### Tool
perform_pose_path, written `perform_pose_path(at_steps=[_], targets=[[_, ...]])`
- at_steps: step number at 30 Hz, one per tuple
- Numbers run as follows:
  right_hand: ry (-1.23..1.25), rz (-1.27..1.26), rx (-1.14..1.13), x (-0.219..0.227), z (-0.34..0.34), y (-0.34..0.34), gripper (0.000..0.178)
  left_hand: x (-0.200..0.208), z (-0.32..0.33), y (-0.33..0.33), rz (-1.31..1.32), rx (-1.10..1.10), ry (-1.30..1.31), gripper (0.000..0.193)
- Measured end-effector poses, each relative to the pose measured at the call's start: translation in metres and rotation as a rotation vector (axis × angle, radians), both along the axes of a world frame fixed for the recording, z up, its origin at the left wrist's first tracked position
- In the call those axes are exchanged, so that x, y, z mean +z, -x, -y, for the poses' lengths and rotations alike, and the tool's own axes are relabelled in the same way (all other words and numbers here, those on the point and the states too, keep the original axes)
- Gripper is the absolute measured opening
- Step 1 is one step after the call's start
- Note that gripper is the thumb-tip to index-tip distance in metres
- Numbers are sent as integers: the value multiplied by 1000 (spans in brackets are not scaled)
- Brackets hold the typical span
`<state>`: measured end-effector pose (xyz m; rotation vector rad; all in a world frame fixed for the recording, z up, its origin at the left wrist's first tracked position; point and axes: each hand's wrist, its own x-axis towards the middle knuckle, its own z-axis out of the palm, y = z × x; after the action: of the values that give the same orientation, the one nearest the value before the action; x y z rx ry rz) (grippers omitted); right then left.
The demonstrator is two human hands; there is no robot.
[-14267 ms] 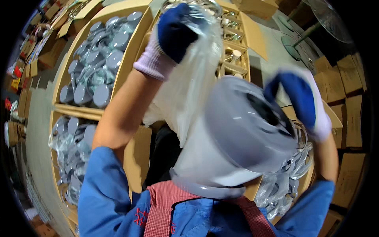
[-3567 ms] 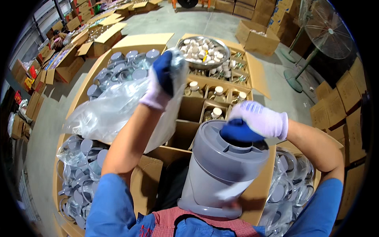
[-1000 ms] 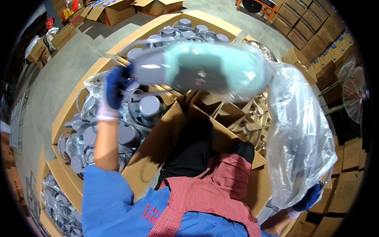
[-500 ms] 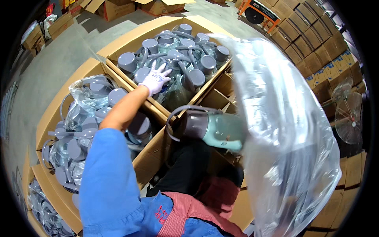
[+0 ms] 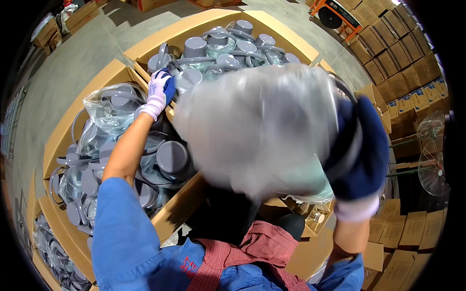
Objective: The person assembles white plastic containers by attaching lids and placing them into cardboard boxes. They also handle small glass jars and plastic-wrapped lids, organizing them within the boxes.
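Observation:
My left hand, in a white glove with a blue palm, rests where two open cartons meet, its fingers curled. A grey jug handle and the carton edge are right beside it; which one it grips, I cannot tell. My right hand, in a similar glove, is smeared by motion but closed at a grey loop handle. This belongs to a jug whose teal body shows low down. A blurred clear plastic bag hangs in front of my chest and hides most of the jug.
Grey jugs in plastic fill the far carton and the left carton. Another filled carton stands lower left. Stacked boxes and a wire-caged fan are on the right. An orange-framed machine stands at the back.
My left hand has moved left from among the far carton's jugs to the carton edge, its spread fingers now curled. My right hand has come into view; the jug and bag have shifted.

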<state>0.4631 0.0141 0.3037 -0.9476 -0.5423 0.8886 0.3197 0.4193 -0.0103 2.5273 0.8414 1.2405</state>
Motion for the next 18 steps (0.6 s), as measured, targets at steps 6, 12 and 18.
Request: perform_pose_path(at_steps=[6,12,18], targets=[[-93,-306,46,-62,-97,-45,43,9,-9,-8,225,-45,224,22],[450,605,249,-129,-49,-44,33,76,136,14,-6,-421,477,35],[1143,1356,-882,-218,194,-195,45,67,259,43,-629,-414,147,81]])
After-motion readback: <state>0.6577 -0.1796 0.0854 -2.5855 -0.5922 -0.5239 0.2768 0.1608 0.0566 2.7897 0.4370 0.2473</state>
